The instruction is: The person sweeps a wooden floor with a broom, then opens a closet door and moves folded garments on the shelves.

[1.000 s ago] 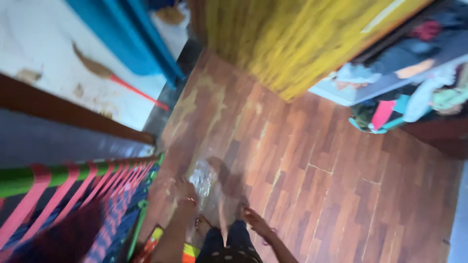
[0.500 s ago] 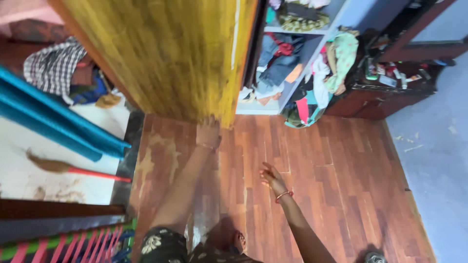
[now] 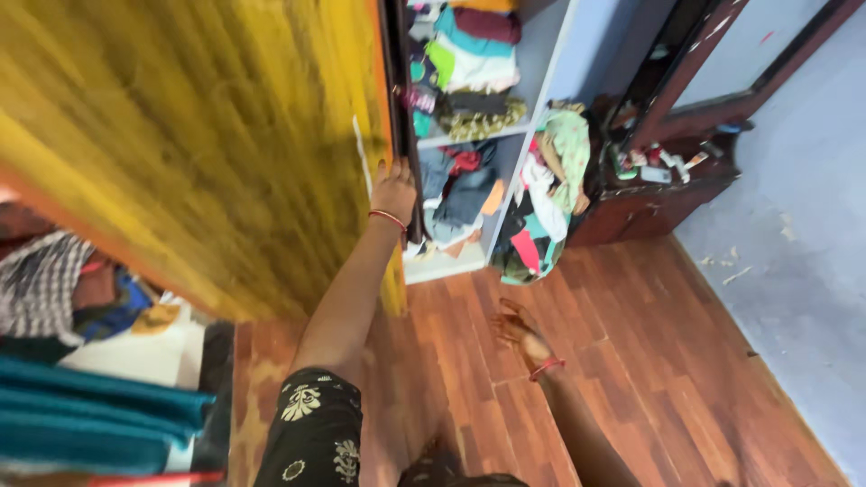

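Note:
My left hand (image 3: pixel 394 191) is raised and its fingers curl around the edge of a tall yellow wardrobe door (image 3: pixel 207 144), with a red bangle on the wrist. My right hand (image 3: pixel 518 326) hangs free over the red-brown wooden floor (image 3: pixel 649 361), fingers spread and holding nothing; a red bangle sits on that wrist too. Behind the door, open white shelves (image 3: pixel 541 54) hold piles of folded and crumpled clothes (image 3: pixel 469 180).
A heap of mixed clothes (image 3: pixel 546 198) spills beside the shelves. A dark wooden cabinet (image 3: pixel 649 194) with small items on top stands to the right under a dark-framed panel. Blue-grey floor (image 3: pixel 794 225) lies at the right. Teal cloth (image 3: pixel 81 424) and checked fabric (image 3: pixel 36 280) lie at the left.
My view has swung upward from the floor to the wardrobe. My left hand rose along the yellow door's edge and now grips it higher up. My right hand stayed low and spread.

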